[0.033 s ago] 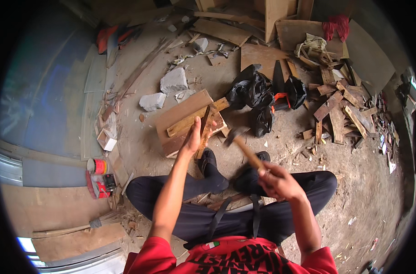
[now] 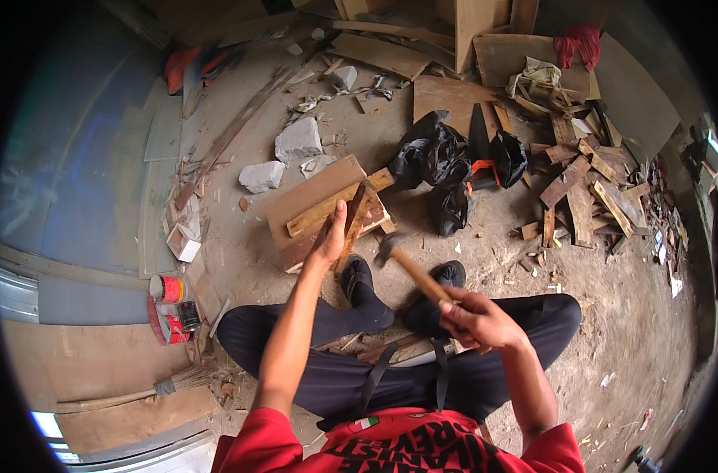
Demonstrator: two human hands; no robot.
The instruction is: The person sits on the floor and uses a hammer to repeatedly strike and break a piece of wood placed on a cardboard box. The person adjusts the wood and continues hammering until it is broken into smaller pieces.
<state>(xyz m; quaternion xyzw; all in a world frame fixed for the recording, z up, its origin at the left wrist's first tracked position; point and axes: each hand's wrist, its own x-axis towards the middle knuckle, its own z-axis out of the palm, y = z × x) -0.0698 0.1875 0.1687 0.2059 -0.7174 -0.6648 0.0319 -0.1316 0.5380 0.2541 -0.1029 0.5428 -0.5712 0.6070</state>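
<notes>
Left hand [image 2: 331, 236] stretched forward, right hand [image 2: 476, 319] fisted, arm bent

Hammer head [image 2: 386, 246] motion-blurred; wood strip [image 2: 353, 221] partly behind left hand [image 2: 330, 236].

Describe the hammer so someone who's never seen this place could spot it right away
Start at the person seated on the dirt floor in dark trousers, and look just beyond their feet. The hammer is raised in the right hand, its pale wooden handle slanting up and left to a dark metal head. Unlike the wood scraps under the left hand, it is off the ground and has that dark head.
</notes>
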